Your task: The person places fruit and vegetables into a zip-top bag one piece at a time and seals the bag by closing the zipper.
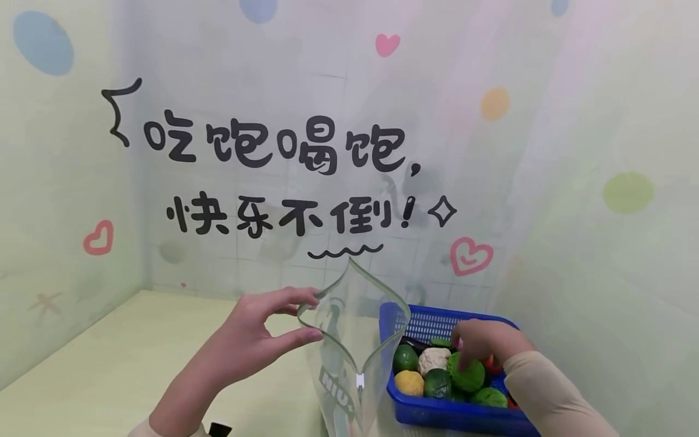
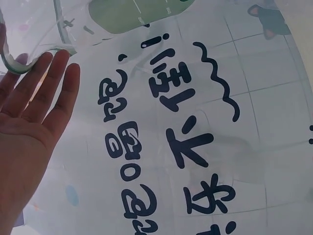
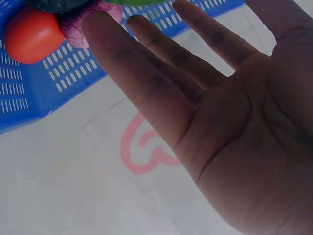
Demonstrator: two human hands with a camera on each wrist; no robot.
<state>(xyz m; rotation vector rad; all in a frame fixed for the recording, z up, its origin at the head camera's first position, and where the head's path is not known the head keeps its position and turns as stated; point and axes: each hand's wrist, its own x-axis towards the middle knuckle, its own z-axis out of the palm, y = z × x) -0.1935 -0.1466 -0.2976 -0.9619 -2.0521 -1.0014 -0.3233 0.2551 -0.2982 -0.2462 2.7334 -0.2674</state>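
My left hand point(image 1: 248, 337) holds the left edge of a clear zip bag point(image 1: 330, 358), with thumb and fingers on either side of its spread mouth. The bag stands upright with a white slider at its front. In the left wrist view, the fingers point(image 2: 61, 81) lie against the bag's rim. My right hand point(image 1: 486, 340) reaches down into a blue basket point(image 1: 431, 411) of vegetables, its fingers over a round green vegetable point(image 1: 468, 373). From the right wrist, that hand point(image 3: 220, 107) shows extended fingers near a pink crinkled piece point(image 3: 73, 29) and a red tomato-like piece point(image 3: 32, 34).
Also in the basket lie a whitish knobbly piece point(image 1: 434, 362), a yellow lemon-like piece point(image 1: 409, 383) and several green pieces. The basket stands right beside the bag on a pale table point(image 1: 136, 364). Behind rises a printed curtain point(image 1: 246, 79) with black writing.
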